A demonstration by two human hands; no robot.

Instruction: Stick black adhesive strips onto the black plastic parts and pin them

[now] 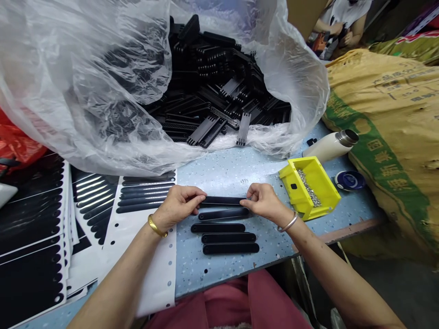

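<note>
My left hand (181, 204) pinches the left end of a narrow black strip (224, 200), thumb against forefinger. The strip's right end sits between the thumb and fingers of my right hand (265, 204). It runs level between both hands, just above the blue speckled table (222, 169). Directly below it lies a black bar (224, 214) with rounded ends. Several similar bars, such as the black bar (230, 248) at the bottom, lie nearly parallel toward me. Left of my left hand is a white backing sheet (147, 246) carrying glossy black strips (147, 193).
A large clear plastic bag (103, 91) spills black plastic parts (219, 91) at the back. At right stand a yellow bin (295, 183) of small metal pieces, a white bottle (327, 147) and a blue lid (350, 181). Yellow sacks (387, 109) and another person (343, 27) are beyond.
</note>
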